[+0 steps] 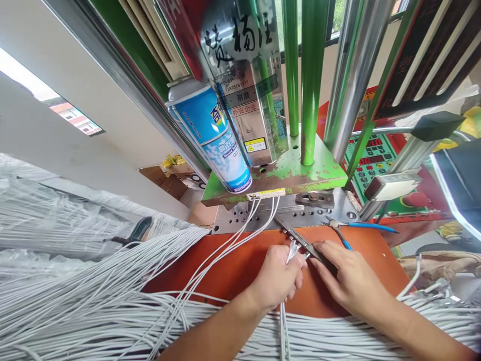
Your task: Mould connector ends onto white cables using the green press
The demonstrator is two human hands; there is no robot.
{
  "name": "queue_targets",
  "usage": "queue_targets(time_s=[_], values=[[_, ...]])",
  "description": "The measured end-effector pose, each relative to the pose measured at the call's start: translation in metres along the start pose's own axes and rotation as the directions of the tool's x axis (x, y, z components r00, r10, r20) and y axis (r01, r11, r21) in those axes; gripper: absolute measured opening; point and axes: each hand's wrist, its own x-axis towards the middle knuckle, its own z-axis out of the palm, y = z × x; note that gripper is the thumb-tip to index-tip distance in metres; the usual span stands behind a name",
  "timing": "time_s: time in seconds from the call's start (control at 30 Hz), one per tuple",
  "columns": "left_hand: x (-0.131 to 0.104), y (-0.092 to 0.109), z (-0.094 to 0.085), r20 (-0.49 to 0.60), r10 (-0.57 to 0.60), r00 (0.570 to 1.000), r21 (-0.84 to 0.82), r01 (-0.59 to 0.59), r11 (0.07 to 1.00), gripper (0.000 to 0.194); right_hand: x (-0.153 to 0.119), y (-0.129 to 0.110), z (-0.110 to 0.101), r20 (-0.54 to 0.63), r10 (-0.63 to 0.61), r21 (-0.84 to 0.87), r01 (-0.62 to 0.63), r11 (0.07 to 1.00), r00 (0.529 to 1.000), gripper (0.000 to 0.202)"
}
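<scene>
My left hand (280,276) is closed around the ends of a few white cables (283,328), whose lengths hang below the fist. Small shiny pieces show at the cable ends, against a narrow dark metal bar (300,239). My right hand (347,271) grips the near end of that bar between thumb and fingers. The bar slants over the orange work surface (361,291), its far end at the edge of a steel plate (235,225) with holes. To the right of the bar lie pliers (338,225) with blue handles.
A green press plate (319,175) hangs above the steel plate, with a blue and white spray can (220,138) on it. Other white cables (255,220) run out from beneath it. Long cable bundles (93,291) fill the left and front. A control panel (376,155) stands at right.
</scene>
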Motion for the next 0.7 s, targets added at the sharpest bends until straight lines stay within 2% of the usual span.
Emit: queue_targets(time_s=[0.07,0.1,0.17,0.23,0.3,0.5,0.63,0.7], values=[[0.0,0.004,-0.009,0.101,0.009,0.995,0.054,-0.015,0.998,0.044,-0.001,0.0,0.001,-0.022,0.029,-0.007,-0.029,1.0,0.999,0.023],[0.0,0.006,-0.014,0.102,0.035,0.994,0.106,-0.046,0.993,0.045,-0.001,0.0,0.001,-0.041,0.038,-0.003,-0.038,0.999,0.998,0.022],[-0.001,0.008,-0.023,0.02,0.133,0.991,0.226,-0.134,0.965,0.046,0.0,0.001,0.0,-0.079,0.051,0.02,-0.05,0.999,0.996,0.021],[-0.003,0.009,-0.028,-0.065,0.242,0.968,0.308,-0.211,0.928,0.043,0.001,0.002,-0.001,-0.103,0.06,0.047,-0.055,0.997,0.993,0.019],[-0.005,0.009,-0.029,-0.077,0.284,0.956,0.325,-0.245,0.913,0.037,0.002,0.002,-0.002,-0.106,0.06,0.067,-0.053,0.996,0.993,0.017],[0.002,0.006,-0.025,-0.051,0.126,0.991,0.252,-0.109,0.962,0.034,0.001,-0.002,0.0,-0.067,0.04,0.054,-0.036,0.998,0.997,0.017],[0.009,0.004,-0.023,-0.064,0.081,0.995,0.137,-0.072,0.988,0.032,0.002,-0.003,0.001,-0.065,0.002,0.017,-0.001,1.0,0.998,0.016],[0.01,0.005,-0.02,-0.086,0.096,0.992,0.077,-0.089,0.993,0.032,0.002,-0.003,0.001,-0.054,-0.036,0.016,0.037,0.999,0.998,0.015]])
